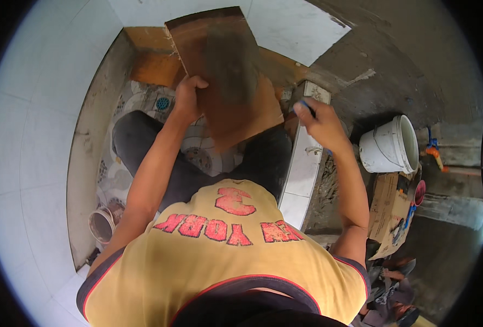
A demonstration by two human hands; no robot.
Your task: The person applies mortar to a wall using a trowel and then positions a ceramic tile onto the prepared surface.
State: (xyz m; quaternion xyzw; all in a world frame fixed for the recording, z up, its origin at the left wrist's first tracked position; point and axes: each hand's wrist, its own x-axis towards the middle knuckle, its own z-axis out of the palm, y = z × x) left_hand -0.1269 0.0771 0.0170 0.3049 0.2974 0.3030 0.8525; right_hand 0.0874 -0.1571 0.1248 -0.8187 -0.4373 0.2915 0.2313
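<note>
My left hand (188, 99) grips the left edge of a thin brown board (190, 46), thumb on its face. The board tilts in front of my knees, and a patch of grey mortar (231, 68) is smeared over its upper middle. To the right of the board, my right hand (322, 122) is closed around a blue handle (306, 104). The rest of that tool is hidden, so its kind does not show. This hand is above a white-tiled ledge (300, 171), apart from the board.
A white bucket (383, 147) stands at right, near a cardboard box (388, 210) and orange pipe (437, 158). At lower left is a small pail (102, 224). White wall tiles (290, 27) meet grey mortar (394, 60) ahead. A round blue-green drain (162, 103) lies in the floor.
</note>
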